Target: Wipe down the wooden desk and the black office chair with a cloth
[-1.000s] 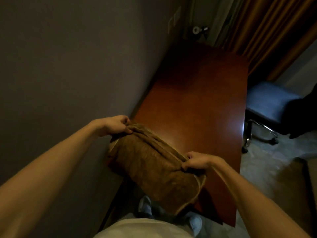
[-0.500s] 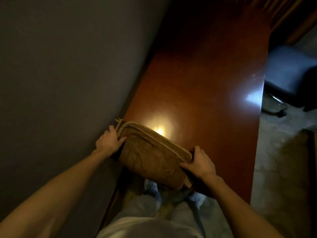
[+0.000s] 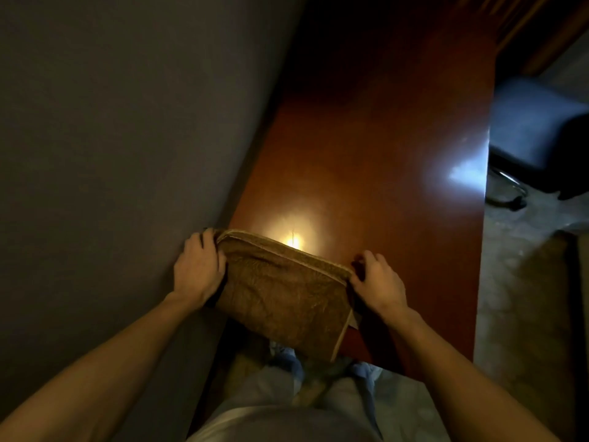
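The grey wall [image 3: 121,129] is filling the frame from nine to eleven o'clock, and the wooden desk [image 3: 382,161] is running along it from six up to twelve o'clock. The black office chair [image 3: 538,132] is sitting well apart at three o'clock, off the desk's right edge. A brown cloth [image 3: 283,291] is lying folded on the desk's near end, with its lower edge hanging over the front. The left hand [image 3: 199,271] is forming a grip on the cloth's nine o'clock end, fingers curling round the top corner. The right hand [image 3: 377,282] is pinching the three o'clock end, fingers bent. The cloth is stretching between both hands.
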`<state>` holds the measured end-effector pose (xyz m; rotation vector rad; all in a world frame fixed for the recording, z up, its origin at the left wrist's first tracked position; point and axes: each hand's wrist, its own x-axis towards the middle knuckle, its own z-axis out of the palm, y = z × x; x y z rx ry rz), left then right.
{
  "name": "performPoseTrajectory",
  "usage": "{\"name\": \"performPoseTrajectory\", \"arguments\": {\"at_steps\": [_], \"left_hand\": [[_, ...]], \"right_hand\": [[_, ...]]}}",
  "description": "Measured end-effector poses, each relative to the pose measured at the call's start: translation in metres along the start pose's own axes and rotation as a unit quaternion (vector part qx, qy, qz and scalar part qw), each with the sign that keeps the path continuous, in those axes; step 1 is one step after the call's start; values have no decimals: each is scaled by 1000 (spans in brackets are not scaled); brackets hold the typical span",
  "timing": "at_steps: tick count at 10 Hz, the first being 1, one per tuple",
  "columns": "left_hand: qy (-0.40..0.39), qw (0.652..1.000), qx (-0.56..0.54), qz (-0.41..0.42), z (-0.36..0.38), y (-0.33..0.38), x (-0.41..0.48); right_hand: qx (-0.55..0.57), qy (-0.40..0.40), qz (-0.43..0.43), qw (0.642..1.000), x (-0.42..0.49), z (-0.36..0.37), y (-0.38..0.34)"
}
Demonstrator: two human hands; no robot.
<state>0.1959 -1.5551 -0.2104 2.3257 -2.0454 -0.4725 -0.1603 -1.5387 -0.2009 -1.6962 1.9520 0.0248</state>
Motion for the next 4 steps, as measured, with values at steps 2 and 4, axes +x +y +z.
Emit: {"name": "performPoseTrajectory", "arguments": {"at_steps": [2, 4], "left_hand": [[-87, 967, 104, 218, 8, 25, 2], [-93, 971, 115, 190, -8, 42, 14]], "right_hand": [[-7, -161, -65, 985, -3, 6, -18], [81, -127, -28, 988, -14, -5, -21]]}}
